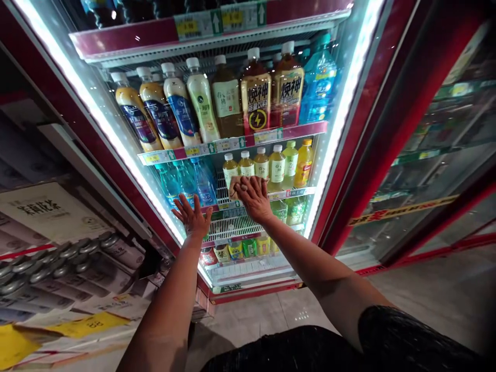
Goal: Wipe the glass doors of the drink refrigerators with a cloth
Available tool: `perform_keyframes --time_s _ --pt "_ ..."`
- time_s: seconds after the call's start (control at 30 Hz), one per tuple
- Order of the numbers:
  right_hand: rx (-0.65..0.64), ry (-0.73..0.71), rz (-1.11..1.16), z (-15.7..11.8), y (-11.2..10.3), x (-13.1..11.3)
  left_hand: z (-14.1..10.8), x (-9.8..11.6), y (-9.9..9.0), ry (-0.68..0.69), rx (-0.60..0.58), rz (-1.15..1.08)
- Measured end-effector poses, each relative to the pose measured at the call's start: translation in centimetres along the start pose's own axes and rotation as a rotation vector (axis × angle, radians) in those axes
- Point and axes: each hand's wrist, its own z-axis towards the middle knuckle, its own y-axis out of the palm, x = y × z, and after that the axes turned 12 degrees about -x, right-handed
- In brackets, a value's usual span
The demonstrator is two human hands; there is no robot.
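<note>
My right hand [253,199] is stretched forward in front of the bottle shelves, its fingers bent over a crumpled brown cloth [234,188]. Just behind it stand small bottles with pale labels, among them a white-capped bottle [277,164]. My left hand [192,216] is raised lower and to the left, fingers spread, with nothing in it. Closest to it are blue water bottles [203,181] on the same shelf. Small bright reflections show over the drinks fridge [271,261], but I cannot tell whether glass lies between my hands and the shelves.
Larger bottles, including an energy drink bottle [256,95], fill the shelf above. Small cartons [250,248] line the bottom shelf. Stacked packs of cans [65,274] stand close on the left. A second red-framed fridge [422,155] is on the right, above the tiled floor [418,294].
</note>
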Motion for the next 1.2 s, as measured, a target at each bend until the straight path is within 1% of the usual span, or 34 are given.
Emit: perform_keyframes --time_s 0.07,0.1,0.2,0.27,0.33,0.4,0.47,0.53,0.6,0.63,0.73,0.8,0.87,0.93,1.0,1.03,1.1,1.2 --pt "0.026 0.076 0.008 0.5 -0.9 0.4 0.0 0.2 -0.1 -0.021 -0.029 -0.004" --pt "0.024 0.087 0.011 0.6 -1.0 0.5 0.0 0.3 -0.1 -0.031 -0.04 -0.011" --pt "-0.013 0.047 0.017 -0.5 0.3 0.7 0.0 0.5 -0.1 -0.052 -0.055 -0.051" --pt "-0.033 0.022 0.019 -1.5 1.5 1.2 -0.2 0.5 0.0 -0.046 -0.044 -0.087" --pt "-0.027 0.036 0.02 -2.1 1.9 1.9 -0.3 0.3 0.2 -0.027 -0.02 -0.12" --pt "0.026 0.103 0.02 -2.0 1.5 2.9 -0.3 0.1 0.6 -0.014 0.0 -0.14" --pt "0.135 0.196 0.013 -1.3 0.8 3.9 -0.2 -0.1 1.2 -0.024 0.018 -0.151" --pt "0.262 0.247 -0.002 -0.6 0.5 4.4 -0.1 -0.3 1.9 -0.047 0.032 -0.162" --pt "0.357 0.236 -0.021 -0.4 1.3 4.3 0.1 -0.4 2.5 -0.064 0.045 -0.167" --pt "0.383 0.211 -0.029 -0.6 2.0 4.2 0.1 -0.4 2.7 -0.064 0.05 -0.165" --pt "0.392 0.11 -0.047 -1.4 4.1 3.8 0.1 -0.6 3.0 -0.051 0.072 -0.148" --pt "0.39 0.08 -0.045 -1.6 4.5 4.2 0.2 -0.8 3.1 -0.037 0.09 -0.142" --pt "0.431 0.129 -0.025 -1.2 3.8 5.1 0.2 -0.9 3.1 -0.024 0.101 -0.142" --pt "0.501 0.214 0.004 -0.6 2.6 6.0 0.2 -1.0 3.2 -0.013 0.109 -0.146" --pt "0.574 0.269 0.021 0.0 1.6 6.4 0.3 -1.0 3.2 -0.007 0.111 -0.157" --pt "0.605 0.273 0.022 0.1 1.4 6.3 0.3 -1.0 3.3 -0.003 0.11 -0.162" --pt "0.641 0.252 0.014 -0.2 1.8 6.0 0.2 -1.1 3.4 0.007 0.112 -0.17" --pt "0.606 0.209 -0.004 -1.1 3.0 6.4 0.1 -1.3 3.6 0.037 0.136 -0.163"
